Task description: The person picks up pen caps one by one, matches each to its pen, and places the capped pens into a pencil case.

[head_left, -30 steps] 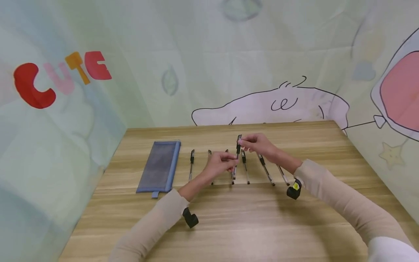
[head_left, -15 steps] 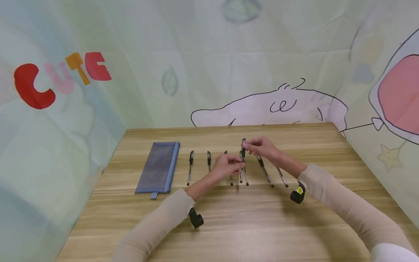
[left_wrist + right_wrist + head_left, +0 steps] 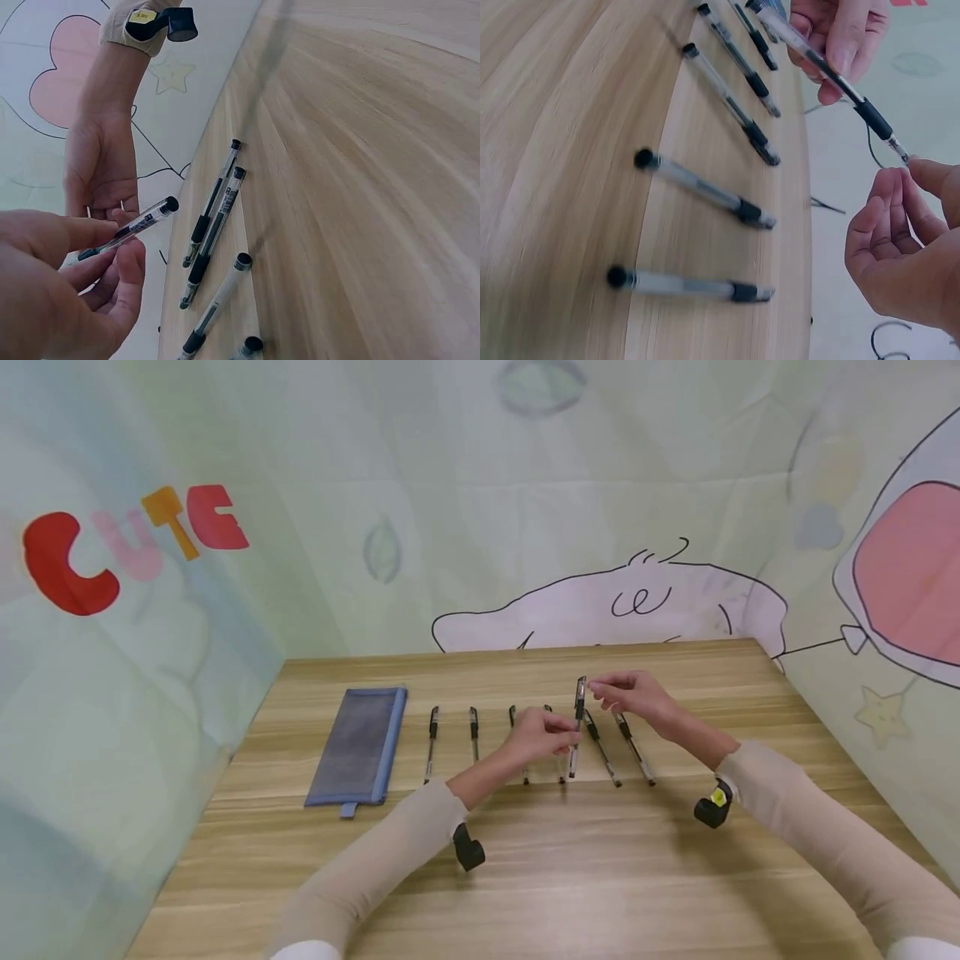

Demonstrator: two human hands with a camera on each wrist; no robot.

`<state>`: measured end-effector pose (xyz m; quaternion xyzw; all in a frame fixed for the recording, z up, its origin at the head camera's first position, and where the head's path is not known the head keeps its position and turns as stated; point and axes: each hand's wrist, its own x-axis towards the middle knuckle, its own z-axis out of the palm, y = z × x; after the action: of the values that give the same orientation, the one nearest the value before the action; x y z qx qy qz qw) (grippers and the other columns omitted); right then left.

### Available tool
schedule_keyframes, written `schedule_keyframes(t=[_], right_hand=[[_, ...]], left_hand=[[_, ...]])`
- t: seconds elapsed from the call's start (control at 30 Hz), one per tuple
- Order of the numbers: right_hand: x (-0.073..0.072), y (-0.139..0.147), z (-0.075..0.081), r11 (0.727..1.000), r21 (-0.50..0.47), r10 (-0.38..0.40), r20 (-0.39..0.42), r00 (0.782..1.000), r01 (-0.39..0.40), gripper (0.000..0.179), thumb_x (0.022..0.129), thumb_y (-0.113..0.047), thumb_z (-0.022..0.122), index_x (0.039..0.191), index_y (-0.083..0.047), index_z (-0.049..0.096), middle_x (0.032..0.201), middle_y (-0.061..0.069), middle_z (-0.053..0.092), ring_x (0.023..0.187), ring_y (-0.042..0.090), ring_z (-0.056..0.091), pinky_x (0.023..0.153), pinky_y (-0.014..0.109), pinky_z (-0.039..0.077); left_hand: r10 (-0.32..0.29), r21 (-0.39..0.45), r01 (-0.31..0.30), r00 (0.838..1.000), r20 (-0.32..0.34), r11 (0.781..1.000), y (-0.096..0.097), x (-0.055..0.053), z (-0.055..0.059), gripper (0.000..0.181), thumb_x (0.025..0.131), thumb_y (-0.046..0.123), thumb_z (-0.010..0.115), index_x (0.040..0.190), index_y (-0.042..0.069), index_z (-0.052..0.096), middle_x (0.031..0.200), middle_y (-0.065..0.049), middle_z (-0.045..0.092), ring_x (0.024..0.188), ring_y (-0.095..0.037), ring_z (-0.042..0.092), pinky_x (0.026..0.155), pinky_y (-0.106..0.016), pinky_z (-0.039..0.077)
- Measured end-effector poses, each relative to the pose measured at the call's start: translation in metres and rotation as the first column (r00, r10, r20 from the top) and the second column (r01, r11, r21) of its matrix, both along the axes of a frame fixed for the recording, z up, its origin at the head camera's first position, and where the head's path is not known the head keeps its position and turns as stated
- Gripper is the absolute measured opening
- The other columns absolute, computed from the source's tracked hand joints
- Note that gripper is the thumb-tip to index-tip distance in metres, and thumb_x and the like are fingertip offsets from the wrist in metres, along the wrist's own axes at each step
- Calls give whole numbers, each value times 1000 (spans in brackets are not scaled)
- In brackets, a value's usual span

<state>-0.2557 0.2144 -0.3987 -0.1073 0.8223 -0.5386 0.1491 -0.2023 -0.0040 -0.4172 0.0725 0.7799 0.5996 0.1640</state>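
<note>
My left hand (image 3: 538, 735) pinches a clear-barrelled gel pen (image 3: 577, 727) with a black grip, thumb and fingers around its lower barrel. The pen stands nearly upright above the table in the head view. Just right of its top end is my right hand (image 3: 633, 693), a narrow gap showing there, fingers loosely bent. In the right wrist view the fingertips of the right hand (image 3: 907, 247) seem to meet the end of the pen (image 3: 832, 79). More such pens (image 3: 431, 743) lie in a row below, partly covered by the left hand.
A blue mesh zip pouch (image 3: 356, 747) lies at the left on the wooden table (image 3: 570, 877). Two pens (image 3: 633, 747) at the right of the row lie at a slant. A printed cloth (image 3: 322, 527) hangs behind the table.
Both hands and the held pen have moved to the right along the row. The right hand's fingers, on the pen's top before, now appear slightly apart from it.
</note>
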Motion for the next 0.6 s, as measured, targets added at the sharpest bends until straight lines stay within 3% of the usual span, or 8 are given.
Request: schedule_keyframes(t=[0.17, 0.4, 0.6], right_hand=[[2, 16, 3, 1000, 0, -30, 13, 999, 31, 49, 104, -26, 60, 136, 10, 57, 93, -20, 69, 88, 5, 66, 84, 26, 57], [2, 38, 3, 998, 5, -64, 20, 998, 63, 50, 102, -32, 64, 133, 7, 59, 92, -17, 68, 91, 6, 65, 82, 23, 56], [0, 64, 12, 992, -37, -121, 18, 992, 122, 15, 102, -36, 63, 107, -24, 70, 92, -18, 66, 87, 0, 63, 78, 17, 55]], left_hand=[[16, 8, -16, 1000, 24, 1000, 17, -8, 5, 21, 93, 7, 74, 111, -3, 75, 102, -15, 78, 77, -15, 72, 89, -42, 61], [7, 35, -8, 1000, 29, 999, 41, -17, 7, 21, 93, 6, 74, 111, -5, 74, 100, -17, 78, 73, -14, 72, 89, -43, 61], [16, 45, -17, 1000, 21, 999, 71, -19, 1, 13, 90, 6, 77, 99, -4, 78, 92, -16, 79, 62, -7, 65, 83, -42, 63]])
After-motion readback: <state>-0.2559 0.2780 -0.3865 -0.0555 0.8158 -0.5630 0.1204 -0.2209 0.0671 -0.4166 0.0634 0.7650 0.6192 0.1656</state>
